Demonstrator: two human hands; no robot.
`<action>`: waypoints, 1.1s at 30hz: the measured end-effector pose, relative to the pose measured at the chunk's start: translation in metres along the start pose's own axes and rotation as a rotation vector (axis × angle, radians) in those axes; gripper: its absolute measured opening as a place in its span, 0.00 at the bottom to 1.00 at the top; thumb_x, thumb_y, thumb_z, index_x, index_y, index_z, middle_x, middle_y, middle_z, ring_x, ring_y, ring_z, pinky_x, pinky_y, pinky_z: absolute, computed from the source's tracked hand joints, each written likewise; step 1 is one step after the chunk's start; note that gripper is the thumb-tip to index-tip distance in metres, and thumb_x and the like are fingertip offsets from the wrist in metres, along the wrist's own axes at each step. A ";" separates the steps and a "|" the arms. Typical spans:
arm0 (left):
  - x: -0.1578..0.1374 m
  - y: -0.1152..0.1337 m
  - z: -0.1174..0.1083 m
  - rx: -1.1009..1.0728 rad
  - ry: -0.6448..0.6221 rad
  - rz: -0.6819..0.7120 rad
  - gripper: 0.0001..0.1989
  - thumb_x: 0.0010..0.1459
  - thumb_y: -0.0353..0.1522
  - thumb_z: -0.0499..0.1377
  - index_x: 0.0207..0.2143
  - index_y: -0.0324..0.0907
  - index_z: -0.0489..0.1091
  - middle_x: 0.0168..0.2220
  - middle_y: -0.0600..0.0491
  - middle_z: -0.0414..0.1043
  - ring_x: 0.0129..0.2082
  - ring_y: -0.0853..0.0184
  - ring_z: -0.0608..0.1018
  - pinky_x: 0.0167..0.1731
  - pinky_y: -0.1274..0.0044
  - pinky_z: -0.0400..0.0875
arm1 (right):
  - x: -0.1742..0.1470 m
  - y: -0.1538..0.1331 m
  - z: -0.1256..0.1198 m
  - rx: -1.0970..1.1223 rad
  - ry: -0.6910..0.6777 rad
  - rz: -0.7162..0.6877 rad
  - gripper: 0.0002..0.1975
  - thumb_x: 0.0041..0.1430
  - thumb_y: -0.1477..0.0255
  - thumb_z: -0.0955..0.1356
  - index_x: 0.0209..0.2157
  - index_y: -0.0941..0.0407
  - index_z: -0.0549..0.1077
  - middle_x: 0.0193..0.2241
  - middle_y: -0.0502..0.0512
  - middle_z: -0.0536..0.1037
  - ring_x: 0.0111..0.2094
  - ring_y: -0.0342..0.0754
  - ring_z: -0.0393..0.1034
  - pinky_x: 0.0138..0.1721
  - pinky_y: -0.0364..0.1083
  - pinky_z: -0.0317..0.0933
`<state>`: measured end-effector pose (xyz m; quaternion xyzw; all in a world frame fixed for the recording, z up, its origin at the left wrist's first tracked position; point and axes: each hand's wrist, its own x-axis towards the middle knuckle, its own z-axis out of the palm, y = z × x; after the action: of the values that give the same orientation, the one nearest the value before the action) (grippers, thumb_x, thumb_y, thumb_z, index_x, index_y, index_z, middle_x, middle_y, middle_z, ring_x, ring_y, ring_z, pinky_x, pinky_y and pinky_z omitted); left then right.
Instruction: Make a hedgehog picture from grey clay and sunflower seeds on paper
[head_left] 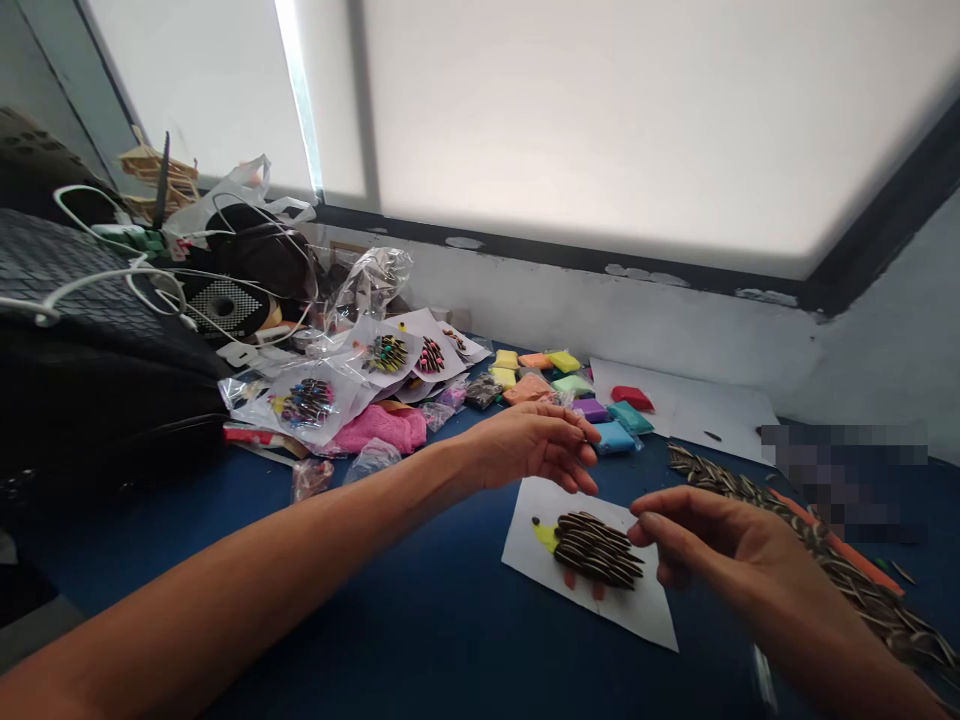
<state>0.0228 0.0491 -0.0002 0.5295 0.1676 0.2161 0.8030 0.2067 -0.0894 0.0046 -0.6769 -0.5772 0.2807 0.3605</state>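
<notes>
My left hand (541,446) hovers over the table at the far edge of a white card, just before the wrapped clay packs. Its fingers are loosely curled and apart, and I see nothing held in them. At the card's right edge, my right hand (720,545) has thumb and forefinger brought together; whatever is between them is too small to make out. On the white card (525,555) lies a hedgehog picture: sunflower seed spines (596,550), a yellow clay face (547,537), a dark nose and orange-brown feet.
Striped sunflower seeds (720,478) run along the right beside an orange strip (847,545). A blue clay pack (615,437) and several other colours stand behind. Finished seed pictures (304,400), a pink cloth (382,430) and a black bag (97,370) crowd the left.
</notes>
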 end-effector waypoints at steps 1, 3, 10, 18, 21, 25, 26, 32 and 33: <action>0.001 0.000 -0.001 -0.007 0.006 -0.007 0.04 0.62 0.24 0.53 0.35 0.36 0.67 0.26 0.55 0.71 0.25 0.67 0.81 0.28 0.77 0.73 | 0.000 0.001 0.001 -0.020 -0.002 -0.013 0.22 0.53 0.48 0.69 0.34 0.53 0.78 0.27 0.53 0.80 0.22 0.44 0.71 0.26 0.43 0.68; 0.001 -0.001 -0.001 -0.013 0.018 -0.011 0.05 0.64 0.24 0.51 0.35 0.37 0.65 0.26 0.56 0.70 0.25 0.67 0.82 0.29 0.77 0.73 | -0.001 0.002 0.003 -0.059 0.003 -0.035 0.20 0.54 0.50 0.70 0.32 0.53 0.78 0.24 0.52 0.79 0.23 0.45 0.71 0.25 0.43 0.66; -0.002 -0.003 0.002 0.077 -0.012 0.000 0.13 0.66 0.34 0.59 0.29 0.38 0.65 0.24 0.57 0.70 0.22 0.70 0.80 0.23 0.79 0.70 | -0.005 0.001 0.005 -0.189 0.086 -0.132 0.24 0.57 0.50 0.67 0.18 0.53 0.67 0.14 0.46 0.65 0.16 0.40 0.57 0.18 0.42 0.53; -0.002 -0.004 -0.007 0.156 -0.018 0.024 0.07 0.58 0.32 0.66 0.36 0.38 0.74 0.35 0.51 0.79 0.22 0.72 0.79 0.21 0.81 0.66 | -0.001 0.001 0.003 -0.139 0.091 -0.110 0.19 0.53 0.51 0.69 0.34 0.53 0.78 0.30 0.54 0.81 0.31 0.51 0.76 0.30 0.46 0.70; -0.004 -0.003 -0.006 0.161 -0.014 0.024 0.09 0.59 0.30 0.64 0.43 0.39 0.74 0.40 0.49 0.79 0.24 0.71 0.80 0.23 0.80 0.69 | -0.001 0.002 0.004 -0.135 0.066 -0.098 0.19 0.54 0.52 0.69 0.34 0.53 0.79 0.27 0.52 0.80 0.28 0.49 0.75 0.28 0.45 0.68; -0.005 -0.001 -0.001 0.167 -0.001 0.020 0.04 0.61 0.26 0.57 0.34 0.37 0.72 0.34 0.52 0.78 0.23 0.71 0.80 0.21 0.81 0.68 | 0.000 -0.001 0.004 -0.140 0.065 -0.098 0.18 0.57 0.53 0.67 0.35 0.53 0.78 0.24 0.51 0.78 0.27 0.47 0.73 0.27 0.44 0.67; -0.004 -0.001 -0.001 0.169 0.008 0.020 0.07 0.62 0.26 0.55 0.31 0.37 0.70 0.31 0.53 0.76 0.22 0.71 0.79 0.20 0.81 0.68 | 0.000 -0.001 0.004 -0.137 0.066 -0.099 0.17 0.57 0.53 0.67 0.35 0.53 0.77 0.25 0.52 0.78 0.27 0.48 0.73 0.26 0.44 0.67; -0.001 -0.003 -0.007 0.193 0.074 -0.043 0.11 0.68 0.37 0.57 0.43 0.37 0.70 0.35 0.53 0.73 0.29 0.70 0.77 0.28 0.76 0.74 | 0.001 0.000 0.004 -0.138 0.061 -0.081 0.14 0.57 0.57 0.65 0.32 0.53 0.75 0.21 0.51 0.76 0.24 0.47 0.71 0.23 0.44 0.65; -0.001 -0.002 -0.009 0.198 0.085 -0.058 0.13 0.68 0.38 0.58 0.47 0.37 0.70 0.40 0.51 0.73 0.33 0.68 0.77 0.32 0.74 0.75 | 0.001 0.000 0.003 -0.137 0.060 -0.072 0.15 0.57 0.57 0.66 0.33 0.53 0.75 0.23 0.52 0.77 0.26 0.48 0.73 0.24 0.44 0.66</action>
<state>0.0179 0.0544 -0.0057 0.5915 0.2375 0.1973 0.7449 0.2044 -0.0876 0.0028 -0.6867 -0.6080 0.2071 0.3404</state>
